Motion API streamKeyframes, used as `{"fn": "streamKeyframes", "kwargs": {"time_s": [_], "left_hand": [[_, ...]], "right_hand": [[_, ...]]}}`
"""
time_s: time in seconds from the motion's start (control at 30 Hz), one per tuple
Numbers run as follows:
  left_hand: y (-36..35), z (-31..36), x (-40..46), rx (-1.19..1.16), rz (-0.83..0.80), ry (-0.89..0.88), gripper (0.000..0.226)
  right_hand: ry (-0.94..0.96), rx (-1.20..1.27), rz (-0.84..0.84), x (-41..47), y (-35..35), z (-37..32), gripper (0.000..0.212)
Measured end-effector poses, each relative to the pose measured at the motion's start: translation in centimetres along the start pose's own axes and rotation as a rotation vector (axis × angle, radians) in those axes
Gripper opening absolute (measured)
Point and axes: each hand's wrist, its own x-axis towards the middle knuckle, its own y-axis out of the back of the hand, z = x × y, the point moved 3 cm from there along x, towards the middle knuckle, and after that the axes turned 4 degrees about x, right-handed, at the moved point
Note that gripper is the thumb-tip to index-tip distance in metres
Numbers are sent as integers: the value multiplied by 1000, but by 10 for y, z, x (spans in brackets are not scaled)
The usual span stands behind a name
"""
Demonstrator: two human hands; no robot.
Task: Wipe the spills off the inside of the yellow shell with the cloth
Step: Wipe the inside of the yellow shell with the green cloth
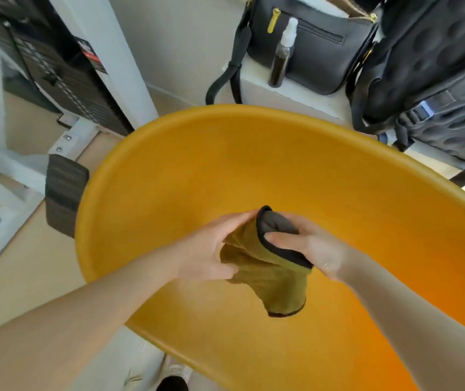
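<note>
The yellow shell [225,165] fills the middle of the head view, its smooth curved inside facing me. Above its lower middle I hold an olive-green cloth [270,275] with a dark grey side and a black hem. My left hand [211,249] grips the cloth's left part, fingers curled into the fabric. My right hand [307,246] pinches the grey, black-edged top of the cloth, thumb on top. The cloth's lower end hangs down loose over the shell. No spills show plainly on the yellow surface.
A dark spray bottle [282,55] with a white nozzle stands on a white ledge [290,94] behind the shell, next to a black handbag [318,40] and a dark backpack [437,80]. A white machine frame [118,52] and a black pedal [65,190] stand at the left.
</note>
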Motion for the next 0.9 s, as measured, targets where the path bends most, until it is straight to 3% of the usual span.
{"fn": "streamKeyframes", "kwargs": {"time_s": [0.07,0.13,0.23,0.33,0.43,0.53,0.6,0.67,0.77,0.83,0.9], "left_hand": [[13,-9,-21,75,91,91,59],[33,-23,-43,298,197,159,45],[68,-46,-81,531,543,134,42],[102,-67,-111,575,863,245,53],[126,-107,-121,415,830,529,75],[140,-135,-121,192,752,531,76],[145,-143,-113,148,660,520,47],[152,-149,-103,258,628,521,19],[159,-160,-98,310,656,495,32],[160,-167,-99,268,651,469,34],[156,-170,-102,291,630,495,59]], "right_hand": [[-64,-199,84,12,-21,-19,17],[-102,-249,297,26,-38,-29,22],[-74,193,586,38,-69,-38,23],[-1,475,540,60,-112,-51,35],[183,492,431,86,-160,-67,36],[513,32,442,112,-196,-82,36],[657,-356,409,136,-212,-88,39],[715,-798,357,163,-221,-89,50],[791,-1379,300,194,-212,-89,60],[841,-1625,256,209,-201,-96,62],[886,-1770,182,225,-196,-105,64]]}}
